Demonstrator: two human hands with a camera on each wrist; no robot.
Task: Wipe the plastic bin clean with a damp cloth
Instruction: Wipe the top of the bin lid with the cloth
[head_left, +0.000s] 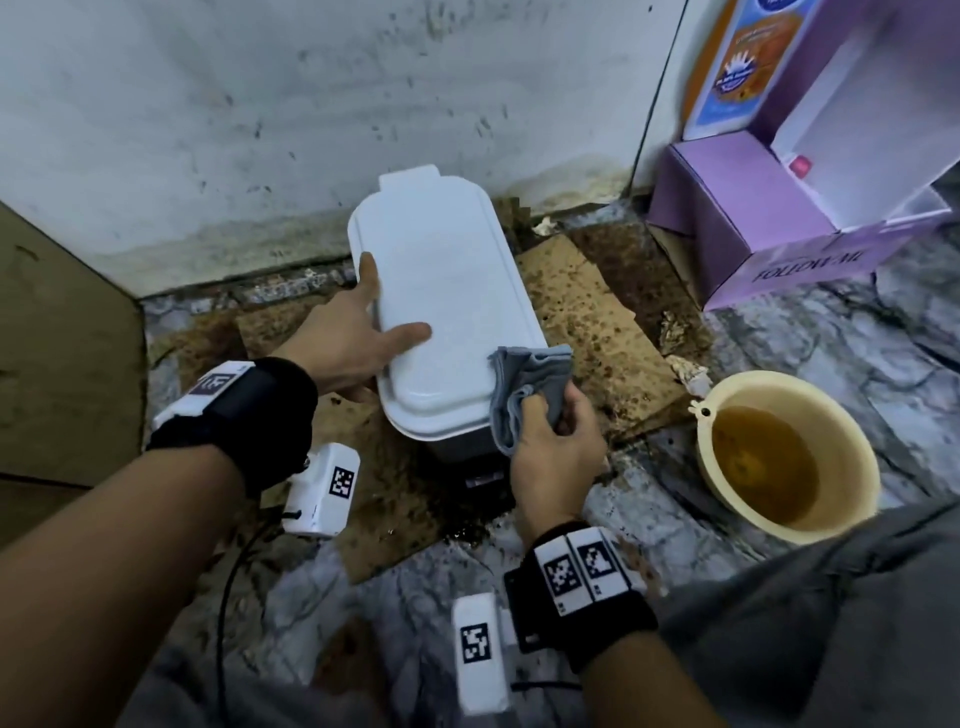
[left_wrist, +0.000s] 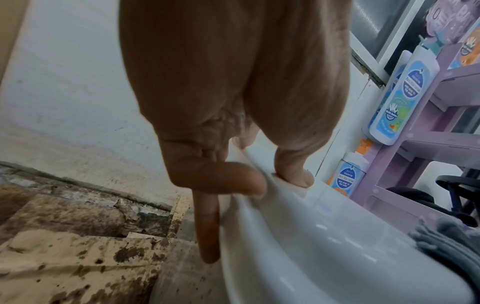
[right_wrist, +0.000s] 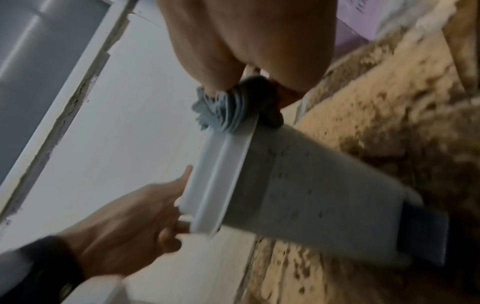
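The plastic bin (head_left: 452, 291), grey-bodied with a white lid, stands on stained cardboard near the wall. My left hand (head_left: 358, 332) grips the lid's left edge, thumb lying on top and index finger stretched along the rim. In the left wrist view, other fingers (left_wrist: 233, 181) curl against the rim of the lid (left_wrist: 324, 236). My right hand (head_left: 556, 452) holds a bunched grey-blue cloth (head_left: 530, 384) against the lid's near right corner. The right wrist view shows the cloth (right_wrist: 226, 111) draped over the rim above the speckled grey side (right_wrist: 311, 195) of the bin.
A yellow basin (head_left: 831, 415) of brownish water sits on the floor to the right. Purple cardboard boxes (head_left: 753, 223) stand at the back right. Dirty cardboard (head_left: 587, 301) lies under and around the bin. The stained wall (head_left: 260, 130) is close behind, and a brown board (head_left: 62, 338) stands at left.
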